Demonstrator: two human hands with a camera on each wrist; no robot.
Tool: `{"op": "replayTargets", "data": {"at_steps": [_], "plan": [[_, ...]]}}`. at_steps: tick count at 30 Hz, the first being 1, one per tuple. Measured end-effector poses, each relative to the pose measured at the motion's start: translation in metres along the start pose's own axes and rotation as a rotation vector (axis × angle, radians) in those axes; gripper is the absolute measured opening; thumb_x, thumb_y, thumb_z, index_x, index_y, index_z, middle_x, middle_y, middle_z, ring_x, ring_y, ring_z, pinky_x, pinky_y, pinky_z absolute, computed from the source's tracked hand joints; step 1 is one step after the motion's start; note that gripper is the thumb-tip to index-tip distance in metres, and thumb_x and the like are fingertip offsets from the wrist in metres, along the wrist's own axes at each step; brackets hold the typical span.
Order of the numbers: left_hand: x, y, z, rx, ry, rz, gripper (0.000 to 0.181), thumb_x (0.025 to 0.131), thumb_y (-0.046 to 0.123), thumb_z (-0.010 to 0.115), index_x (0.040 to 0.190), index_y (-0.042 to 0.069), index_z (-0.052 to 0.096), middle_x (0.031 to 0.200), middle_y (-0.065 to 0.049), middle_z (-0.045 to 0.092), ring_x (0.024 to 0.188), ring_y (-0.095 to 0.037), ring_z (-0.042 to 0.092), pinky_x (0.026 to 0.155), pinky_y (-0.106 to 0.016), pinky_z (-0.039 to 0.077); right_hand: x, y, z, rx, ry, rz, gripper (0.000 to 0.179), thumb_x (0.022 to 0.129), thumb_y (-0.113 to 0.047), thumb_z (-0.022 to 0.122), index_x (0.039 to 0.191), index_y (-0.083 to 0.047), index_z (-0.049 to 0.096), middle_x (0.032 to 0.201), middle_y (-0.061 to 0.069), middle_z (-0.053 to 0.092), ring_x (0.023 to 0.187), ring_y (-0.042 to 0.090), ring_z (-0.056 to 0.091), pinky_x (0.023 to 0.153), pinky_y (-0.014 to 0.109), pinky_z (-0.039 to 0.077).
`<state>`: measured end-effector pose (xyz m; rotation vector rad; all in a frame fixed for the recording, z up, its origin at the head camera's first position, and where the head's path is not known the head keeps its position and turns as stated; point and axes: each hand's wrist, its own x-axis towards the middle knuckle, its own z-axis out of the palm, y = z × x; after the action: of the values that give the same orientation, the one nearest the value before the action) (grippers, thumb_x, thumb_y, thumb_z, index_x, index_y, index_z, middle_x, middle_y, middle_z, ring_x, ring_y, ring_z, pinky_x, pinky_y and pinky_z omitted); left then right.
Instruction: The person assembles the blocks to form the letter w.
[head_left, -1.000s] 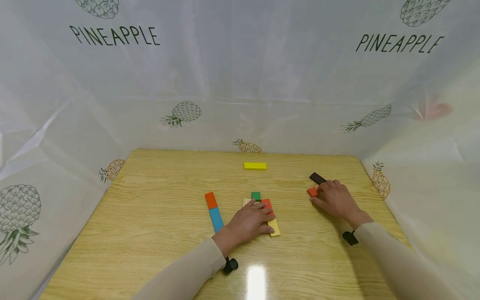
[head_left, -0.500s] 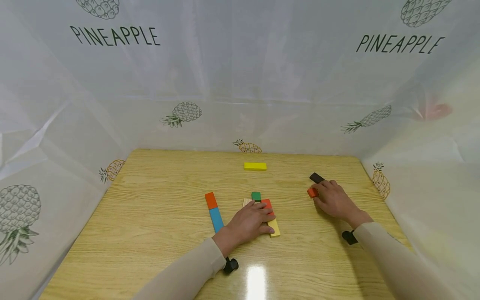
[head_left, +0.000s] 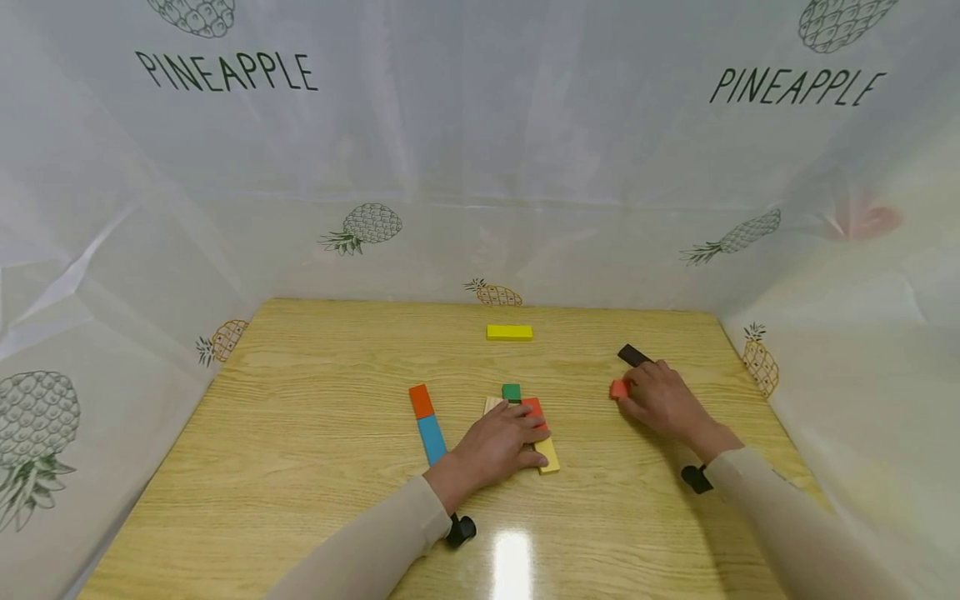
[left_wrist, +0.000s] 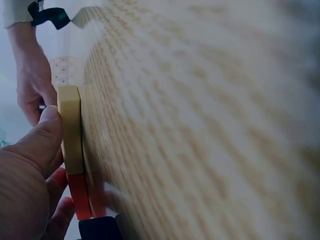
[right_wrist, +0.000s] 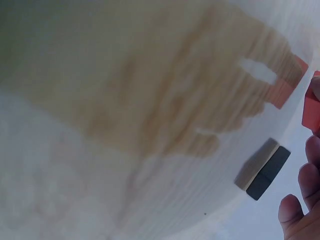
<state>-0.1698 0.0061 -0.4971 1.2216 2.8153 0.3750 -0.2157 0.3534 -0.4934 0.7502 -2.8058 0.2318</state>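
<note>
My right hand (head_left: 663,404) pinches a small red block (head_left: 618,389) between thumb and fingers, on the right side of the table. In the right wrist view this red block (right_wrist: 311,111) is at the right edge, above its reflection. A black block (head_left: 634,355) lies just beyond that hand, partly hidden by it. My left hand (head_left: 495,450) rests with fingers spread over a cluster: a pale yellow block (head_left: 550,456), another red block (head_left: 534,407) and a plain wood block (head_left: 492,404). In the left wrist view, my thumb lies against the pale yellow block (left_wrist: 71,130).
A green block (head_left: 512,392) touches the far side of the cluster. Left of it, an orange-red block (head_left: 422,401) and a blue block (head_left: 432,440) lie end to end. A bright yellow block (head_left: 509,333) lies near the back. Pineapple-print sheeting (head_left: 480,167) surrounds the wooden table (head_left: 300,467).
My right hand has closed its pinch on the small red block and shifted it slightly left and nearer. The left hand and the other blocks have stayed put.
</note>
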Motion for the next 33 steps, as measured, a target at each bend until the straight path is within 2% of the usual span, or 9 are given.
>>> {"op": "replayTargets", "data": {"at_steps": [4,8,11,16,19,23,33], "plan": [[0.0,0.001,-0.001,0.0,-0.007,-0.005,0.051,0.101,0.051,0.063,0.145,0.026,0.067,0.153,0.007,0.06,0.151,-0.018,0.046,0.129,-0.048,0.033,-0.001,-0.009,0.001,0.011,0.017,-0.025,0.023,0.094,-0.02,0.079,0.106,-0.002,0.069,0.105,0.013,0.067,0.097,0.036,0.06,0.088,0.057,0.052],[0.001,0.001,-0.001,0.0,-0.015,-0.014,0.051,0.101,0.051,0.064,0.145,0.026,0.067,0.154,0.008,0.059,0.151,-0.018,0.046,0.129,-0.048,0.032,-0.004,-0.016,0.004,0.006,0.042,-0.069,0.022,0.093,-0.018,0.079,0.104,-0.002,0.069,0.103,0.012,0.066,0.098,0.035,0.06,0.097,0.063,0.051],[0.002,0.0,-0.001,0.0,-0.02,-0.018,0.051,0.101,0.051,0.064,0.146,0.027,0.066,0.154,0.008,0.059,0.151,-0.018,0.046,0.129,-0.047,0.032,-0.005,-0.022,0.007,-0.006,0.066,-0.113,0.023,0.09,-0.017,0.08,0.104,-0.002,0.069,0.101,0.011,0.066,0.096,0.034,0.06,0.096,0.062,0.052],[0.002,0.0,0.0,-0.005,-0.029,-0.025,0.051,0.101,0.051,0.064,0.146,0.027,0.066,0.155,0.009,0.058,0.152,-0.017,0.045,0.13,-0.046,0.031,-0.009,-0.032,0.012,-0.035,0.082,-0.167,0.023,0.089,-0.02,0.081,0.102,-0.005,0.069,0.099,0.007,0.065,0.089,0.027,0.056,0.08,0.047,0.052],[0.002,0.0,0.0,-0.012,-0.029,-0.028,0.051,0.101,0.051,0.065,0.146,0.027,0.066,0.155,0.009,0.058,0.152,-0.017,0.044,0.13,-0.046,0.031,-0.011,-0.044,0.01,-0.039,0.051,-0.157,0.023,0.091,-0.023,0.08,0.102,-0.007,0.069,0.098,0.004,0.065,0.088,0.023,0.053,0.075,0.041,0.048],[0.002,0.0,0.0,-0.012,-0.024,-0.028,0.051,0.101,0.051,0.065,0.146,0.027,0.066,0.154,0.009,0.059,0.152,-0.017,0.044,0.13,-0.046,0.031,-0.013,-0.059,0.008,-0.028,0.011,-0.151,0.021,0.092,-0.025,0.079,0.103,-0.009,0.07,0.098,0.001,0.064,0.089,0.019,0.051,0.076,0.039,0.047],[0.001,0.001,0.0,-0.015,-0.028,-0.026,0.051,0.102,0.052,0.064,0.146,0.027,0.066,0.154,0.008,0.059,0.152,-0.018,0.044,0.129,-0.047,0.032,-0.02,-0.084,0.013,-0.012,0.037,-0.269,0.022,0.088,-0.026,0.081,0.103,-0.014,0.069,0.097,-0.006,0.061,0.089,0.013,0.049,0.078,0.035,0.048]]}}
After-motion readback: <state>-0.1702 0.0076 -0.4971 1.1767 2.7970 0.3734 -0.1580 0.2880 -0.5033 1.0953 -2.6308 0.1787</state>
